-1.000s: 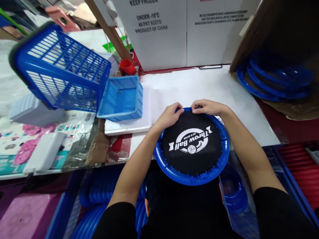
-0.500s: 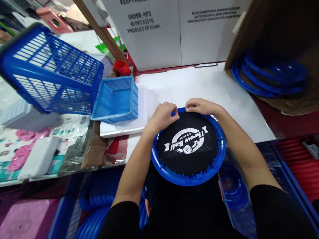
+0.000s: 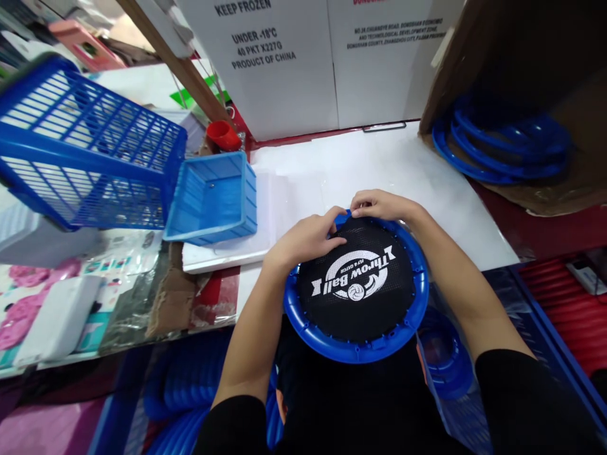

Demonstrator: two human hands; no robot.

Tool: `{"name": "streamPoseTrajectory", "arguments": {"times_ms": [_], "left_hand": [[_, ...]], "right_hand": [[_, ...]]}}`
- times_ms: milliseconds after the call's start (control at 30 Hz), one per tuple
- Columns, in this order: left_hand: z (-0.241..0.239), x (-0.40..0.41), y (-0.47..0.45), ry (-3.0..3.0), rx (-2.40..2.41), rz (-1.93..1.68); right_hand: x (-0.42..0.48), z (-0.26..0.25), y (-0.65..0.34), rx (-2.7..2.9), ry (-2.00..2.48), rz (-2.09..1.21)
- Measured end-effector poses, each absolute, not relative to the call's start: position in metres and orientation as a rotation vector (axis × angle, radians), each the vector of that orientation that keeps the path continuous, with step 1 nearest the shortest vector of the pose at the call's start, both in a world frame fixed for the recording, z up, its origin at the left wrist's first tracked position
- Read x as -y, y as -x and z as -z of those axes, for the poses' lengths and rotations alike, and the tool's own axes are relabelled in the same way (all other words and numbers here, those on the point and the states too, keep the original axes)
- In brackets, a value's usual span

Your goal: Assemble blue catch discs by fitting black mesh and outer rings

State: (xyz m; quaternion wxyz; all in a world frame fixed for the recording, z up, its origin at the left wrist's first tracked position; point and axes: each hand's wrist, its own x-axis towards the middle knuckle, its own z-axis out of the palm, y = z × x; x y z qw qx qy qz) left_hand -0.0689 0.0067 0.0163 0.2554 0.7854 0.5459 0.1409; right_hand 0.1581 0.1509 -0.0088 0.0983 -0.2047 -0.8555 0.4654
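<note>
A round blue plastic hoop (image 3: 355, 352) rests at the front edge of the table against my body, with a black mesh net (image 3: 327, 311) printed "Throw Ball" stretched inside it. The print is upside down from my side. My left hand (image 3: 310, 239) lies over the hoop's far left part, thumb and forefinger spread apart, thumb over the net and forefinger reaching to the rim. Just right of it, my right hand (image 3: 374, 205) pinches the far edge, where net and rim meet. What lies exactly under its fingertips is hidden.
To the left stand a light blue tray (image 3: 250, 196), a tilted blue basket (image 3: 118, 120) and a red cup (image 3: 224, 134). White cartons (image 3: 303, 95) line the back. More blue hoops (image 3: 502, 167) sit in a brown box (image 3: 545, 196) at right. Below are blue corrugated tubes (image 3: 190, 379).
My left hand has opened from a curled grip, its thumb and forefinger now spread. My right hand stays pinched at the far edge. The view has shifted slightly.
</note>
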Motion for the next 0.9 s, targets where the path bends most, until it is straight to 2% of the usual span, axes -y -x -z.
{"name": "streamPoseTrajectory", "arguments": {"times_ms": [400,900], "left_hand": [[-0.025,-0.013,0.077,-2.116,-1.734,-0.428],[-0.025,-0.003,0.09,-2.227,-1.599,-0.277]], "right_hand": [[-0.152,-0.004,-0.172,2.712,0.669,-1.116],[-0.139,0.005,-0.162,2.638,0.589,-0.872]]}}
